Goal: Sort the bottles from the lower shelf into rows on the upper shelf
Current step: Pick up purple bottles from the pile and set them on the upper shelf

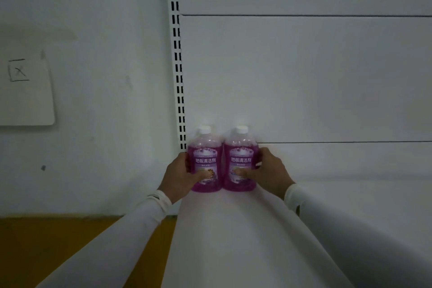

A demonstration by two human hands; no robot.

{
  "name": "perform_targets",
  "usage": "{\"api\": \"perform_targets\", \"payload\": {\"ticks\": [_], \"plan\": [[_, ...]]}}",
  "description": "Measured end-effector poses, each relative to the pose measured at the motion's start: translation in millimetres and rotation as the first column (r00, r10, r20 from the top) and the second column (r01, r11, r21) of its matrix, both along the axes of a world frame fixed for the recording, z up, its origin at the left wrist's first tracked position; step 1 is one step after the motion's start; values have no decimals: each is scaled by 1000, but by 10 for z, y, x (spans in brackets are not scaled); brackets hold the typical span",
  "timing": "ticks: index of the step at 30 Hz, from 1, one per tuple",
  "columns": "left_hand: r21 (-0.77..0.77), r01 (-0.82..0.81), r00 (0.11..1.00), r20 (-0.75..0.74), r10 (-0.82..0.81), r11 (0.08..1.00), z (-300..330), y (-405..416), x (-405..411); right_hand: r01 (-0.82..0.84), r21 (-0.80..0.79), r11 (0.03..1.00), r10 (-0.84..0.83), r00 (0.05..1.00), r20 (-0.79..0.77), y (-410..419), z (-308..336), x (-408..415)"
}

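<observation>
A: Item one, as we list it: left bottle (205, 159), clear plastic, purple liquid, white cap, purple label with white characters facing us. It stands upright on the white shelf (233, 229), at the far left corner, just beside the slotted upright (178, 58).

B: Item two: right bottle (241, 159), same make, same fill, same cap. We note it upright too, its side touching the left bottle, both set against the white back panel (304, 77).

A: Holding, item one: our left hand (181, 176) is wrapped around the left bottle's outer side, thumb laid across the lower label, fingers gone behind the bottle where we cannot see them.

B: Holding, item two: our right hand (268, 170) grasps the right bottle the same way from its outer side, thumb on the lower label, fingers curled around the far side.

A: Both arms wear white sleeves (350, 229), reaching in from the bottom edge.

B: Whether the bottle bases rest fully on the shelf we cannot tell for certain; they appear to sit at its surface.

A: Surroundings, entered for the record: a white wall (105, 30) to the left of the upright, bearing a pale board (28, 100) with a boxed cross drawn on it.

B: And a yellow-brown floor (46, 252) below the wall, left of the shelf. The lower shelf is not in view.
</observation>
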State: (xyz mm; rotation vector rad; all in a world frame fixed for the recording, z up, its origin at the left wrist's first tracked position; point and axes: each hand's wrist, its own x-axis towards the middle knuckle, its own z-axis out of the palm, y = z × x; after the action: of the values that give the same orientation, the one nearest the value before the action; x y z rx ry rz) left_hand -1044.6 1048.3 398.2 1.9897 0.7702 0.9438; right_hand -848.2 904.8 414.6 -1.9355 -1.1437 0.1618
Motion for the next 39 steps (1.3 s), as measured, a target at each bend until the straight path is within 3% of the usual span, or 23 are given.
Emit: {"api": "perform_targets", "payload": {"ticks": [12, 17, 20, 23, 26, 31, 39], "plan": [[7, -16, 997, -82, 16, 1000, 114, -231, -82, -65, -101, 993, 67, 998, 18, -33, 58, 38], [396, -170, 984, 20, 176, 902, 405, -419, -254, -45, -216, 975, 85, 979, 183, -310, 357, 117], [560, 32, 995, -92, 23, 828, 643, -608, -120, 29, -249, 968, 47, 955, 294, -643, 681, 220], [556, 334, 918, -375, -129, 761, 729, -896, 365, 146, -263, 954, -35, 922, 385, -1116, 921, 394], [544, 497, 838, -502, -212, 675, 739, -1363, 990, 279, -276, 920, -141, 890, 433, -1783, 1030, 639], [529, 693, 716, -587, -378, 490, 771, -2538, 1889, 499, -310, 810, -338, 827, 449, -3198, 1062, 1091], [523, 834, 509, -602, -615, 178, 638, -4961, 3264, 749, -317, 582, -631, 662, 406, -5797, 798, 1747]]}}
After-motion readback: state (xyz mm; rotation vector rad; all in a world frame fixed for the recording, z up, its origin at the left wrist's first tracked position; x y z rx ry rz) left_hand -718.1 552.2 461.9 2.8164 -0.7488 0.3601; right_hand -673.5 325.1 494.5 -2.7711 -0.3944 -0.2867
